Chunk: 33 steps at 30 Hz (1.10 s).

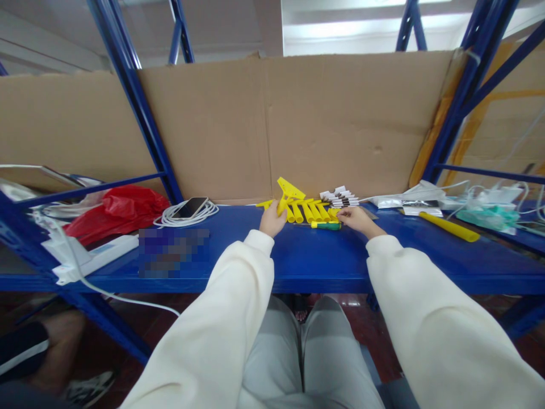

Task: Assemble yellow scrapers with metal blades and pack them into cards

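Observation:
My left hand (273,219) is closed around the handle of a yellow scraper (290,188) with a wide triangular head, held tilted above the blue shelf. Beside it, several more yellow scrapers (314,211) lie in a row, handles toward me. My right hand (356,219) rests at the right end of that row with its fingertips pinched together; whatever they hold is too small to make out. Just in front of the row lies a screwdriver (326,225) with a green and yellow handle. Small white pieces with dark bands (340,196) are piled behind my right hand.
To the left are a coiled white cable with a phone (191,208), a red plastic bag (117,210) and a white power strip (106,253). Rightward lie a yellow long-handled tool (449,227) and plastic bags (489,210). Cardboard (353,125) stands behind. Another person's leg shows lower left.

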Each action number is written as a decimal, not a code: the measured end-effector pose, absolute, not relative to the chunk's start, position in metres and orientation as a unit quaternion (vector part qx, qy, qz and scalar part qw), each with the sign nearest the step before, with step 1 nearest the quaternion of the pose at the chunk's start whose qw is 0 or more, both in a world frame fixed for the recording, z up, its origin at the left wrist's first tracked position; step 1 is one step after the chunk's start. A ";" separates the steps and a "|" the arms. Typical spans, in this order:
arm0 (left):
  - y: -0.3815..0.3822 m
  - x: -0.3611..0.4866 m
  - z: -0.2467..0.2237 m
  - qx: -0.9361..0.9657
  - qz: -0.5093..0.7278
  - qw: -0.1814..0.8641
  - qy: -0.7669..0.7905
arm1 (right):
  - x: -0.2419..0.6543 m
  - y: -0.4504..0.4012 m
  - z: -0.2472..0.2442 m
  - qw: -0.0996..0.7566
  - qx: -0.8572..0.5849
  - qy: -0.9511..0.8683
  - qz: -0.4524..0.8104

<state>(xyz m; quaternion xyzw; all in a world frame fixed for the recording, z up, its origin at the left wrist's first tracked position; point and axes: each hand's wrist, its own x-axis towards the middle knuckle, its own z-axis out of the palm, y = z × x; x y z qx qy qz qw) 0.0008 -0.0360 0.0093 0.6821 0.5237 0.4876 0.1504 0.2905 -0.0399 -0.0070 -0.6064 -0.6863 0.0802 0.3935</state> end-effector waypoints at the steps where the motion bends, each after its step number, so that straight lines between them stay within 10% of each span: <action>1: -0.038 0.001 0.009 0.701 0.463 0.137 0.524 | 0.290 -0.040 -0.007 0.393 -0.608 -0.685 0.082; 33: -0.053 0.037 0.011 0.755 0.274 0.060 0.593 | 0.339 -0.040 -0.029 0.380 -0.853 -0.350 -0.072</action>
